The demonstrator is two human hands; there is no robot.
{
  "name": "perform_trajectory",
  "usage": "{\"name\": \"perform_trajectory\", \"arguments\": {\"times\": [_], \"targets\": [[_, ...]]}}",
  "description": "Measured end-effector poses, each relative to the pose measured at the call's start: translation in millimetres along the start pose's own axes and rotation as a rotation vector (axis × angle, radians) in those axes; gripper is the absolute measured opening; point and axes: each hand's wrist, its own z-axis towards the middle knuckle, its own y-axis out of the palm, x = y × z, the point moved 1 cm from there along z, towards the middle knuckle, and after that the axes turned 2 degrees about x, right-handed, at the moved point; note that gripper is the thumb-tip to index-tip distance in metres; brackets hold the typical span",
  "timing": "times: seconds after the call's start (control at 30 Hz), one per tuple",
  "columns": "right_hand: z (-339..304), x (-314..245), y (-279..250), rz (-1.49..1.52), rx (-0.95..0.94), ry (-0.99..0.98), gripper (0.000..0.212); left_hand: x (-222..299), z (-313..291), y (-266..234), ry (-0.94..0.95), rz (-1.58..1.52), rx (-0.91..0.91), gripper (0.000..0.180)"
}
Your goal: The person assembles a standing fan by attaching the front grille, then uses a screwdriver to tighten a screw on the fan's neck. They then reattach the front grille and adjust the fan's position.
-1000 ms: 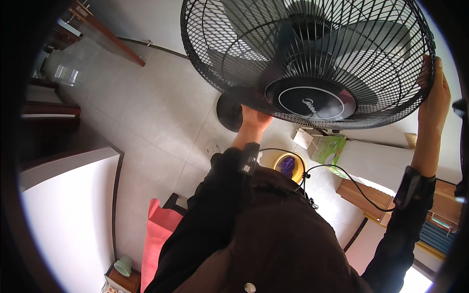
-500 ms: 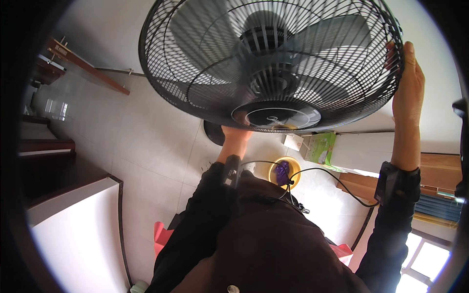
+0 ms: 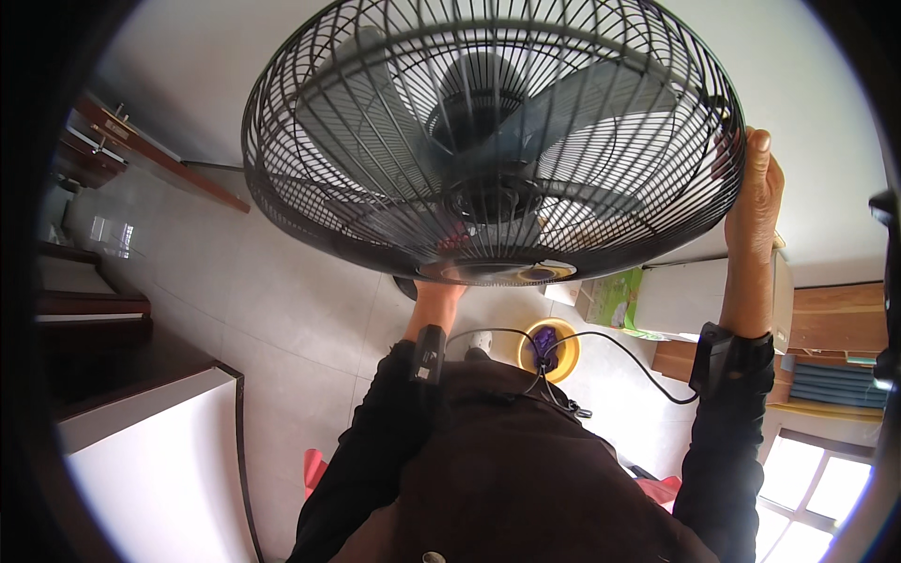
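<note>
A large black round wire-caged fan (image 3: 483,159) with dark grey blades fills the far middle before me. Right of centre sit a green-and-white box (image 3: 615,298) and a round yellow basin (image 3: 571,353). My hands are apart: my right hand (image 3: 755,195) clamps the cage's right rim; my left hand (image 3: 438,298) is partly hidden behind the fan, its grip untellable.

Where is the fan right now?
In the head view, the fan fills the upper middle, the right hand at its right rim, the yellow basin lower down.

Right hand (image 3: 754,199) at right of fan (image 3: 474,122)
</note>
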Motion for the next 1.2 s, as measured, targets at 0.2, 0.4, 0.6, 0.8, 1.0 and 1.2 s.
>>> {"name": "perform_trajectory", "arguments": {"times": [0.2, 0.4, 0.6, 0.8, 1.0, 1.2], "targets": [[11, -3, 14, -0.095, 0.12, 0.041, 0.058, -4, 0, -6, 0.583, 1.139, -0.25, 0.061], [16, -9, 26, -0.052, 0.112, 0.13, 0.059, -5, -17, 0, 1.034, 2.053, -0.176, 0.056], [7, -21, 22, 0.027, 0.088, 0.127, 0.05, -13, -31, 15, 0.983, 2.544, -0.048, 0.06], [12, -18, 21, -0.01, 0.049, 0.171, 0.052, -21, -43, 27, 0.904, 2.566, -0.061, 0.058], [23, -15, 25, 0.072, 0.017, 0.202, 0.05, -20, -31, 19, 0.85, 1.905, -0.105, 0.061], [20, -19, 29, 0.005, 0.115, 0.161, 0.052, -21, -37, 25, 0.955, 2.55, 0.325, 0.071]]}}
